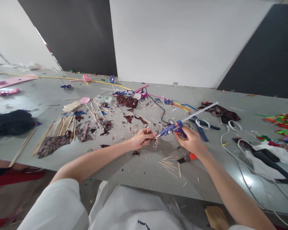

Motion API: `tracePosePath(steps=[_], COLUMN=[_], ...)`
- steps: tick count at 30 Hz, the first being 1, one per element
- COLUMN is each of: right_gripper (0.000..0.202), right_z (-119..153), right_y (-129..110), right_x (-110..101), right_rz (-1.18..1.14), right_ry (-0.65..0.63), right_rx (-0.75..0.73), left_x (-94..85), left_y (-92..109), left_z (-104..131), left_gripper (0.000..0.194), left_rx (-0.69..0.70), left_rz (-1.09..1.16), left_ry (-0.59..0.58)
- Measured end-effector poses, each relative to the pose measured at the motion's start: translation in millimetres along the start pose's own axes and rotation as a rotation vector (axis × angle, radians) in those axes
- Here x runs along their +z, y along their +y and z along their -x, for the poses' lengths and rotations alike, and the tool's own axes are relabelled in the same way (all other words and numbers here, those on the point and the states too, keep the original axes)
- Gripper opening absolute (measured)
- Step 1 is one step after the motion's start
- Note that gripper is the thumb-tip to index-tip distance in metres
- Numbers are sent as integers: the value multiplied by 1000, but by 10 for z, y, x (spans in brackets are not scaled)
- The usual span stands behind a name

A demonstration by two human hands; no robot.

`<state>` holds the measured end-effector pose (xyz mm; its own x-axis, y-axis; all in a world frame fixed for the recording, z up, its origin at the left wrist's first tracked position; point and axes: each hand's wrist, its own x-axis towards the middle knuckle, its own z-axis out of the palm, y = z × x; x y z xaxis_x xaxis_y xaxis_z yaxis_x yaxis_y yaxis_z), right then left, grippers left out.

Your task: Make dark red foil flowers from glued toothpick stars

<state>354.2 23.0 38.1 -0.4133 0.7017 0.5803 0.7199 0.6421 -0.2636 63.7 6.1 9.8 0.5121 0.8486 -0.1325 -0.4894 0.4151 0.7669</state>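
Observation:
My right hand point(190, 140) is wrapped round the handle of a blue hot glue gun point(170, 129). A long translucent glue stick point(201, 111) sticks out of its back end. The gun's nozzle points left, at the fingertips of my left hand point(144, 139). Those fingers pinch a small piece made of thin wooden sticks point(156, 140), with the nozzle right beside it or touching it; I cannot tell which. Below on the table lie several loose thin sticks point(169, 164). An orange-handled cutter point(192, 156) is partly under my right forearm.
Bundled wooden sticks point(54, 131) and dark patterned fabric point(55, 145) lie at left, black netting point(12, 123) beyond. Dark blue pliers point(201, 129), white cable point(223, 140) and colourful pieces point(283, 124) are at right. A black cord point(162, 110) runs behind the gun. Panels point(163, 41) stand at the back.

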Motion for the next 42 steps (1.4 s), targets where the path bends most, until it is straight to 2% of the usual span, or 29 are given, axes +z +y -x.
tracePosePath(steps=[9,18,42], right_gripper=[19,22,32], right_z=[-6,7,7], right_y=[14,41,59], right_x=[2,13,11], right_rz=[52,48,92], right_ry=[49,60,108], right_rx=[-123,-112,-216], left_x=[7,14,-22], left_y=[0,7,-24], left_z=[3,4,-16], left_gripper=[62,62,62], left_rx=[-9,-8,3], left_rz=[-16,-14,-14], left_ry=[14,4,-19])
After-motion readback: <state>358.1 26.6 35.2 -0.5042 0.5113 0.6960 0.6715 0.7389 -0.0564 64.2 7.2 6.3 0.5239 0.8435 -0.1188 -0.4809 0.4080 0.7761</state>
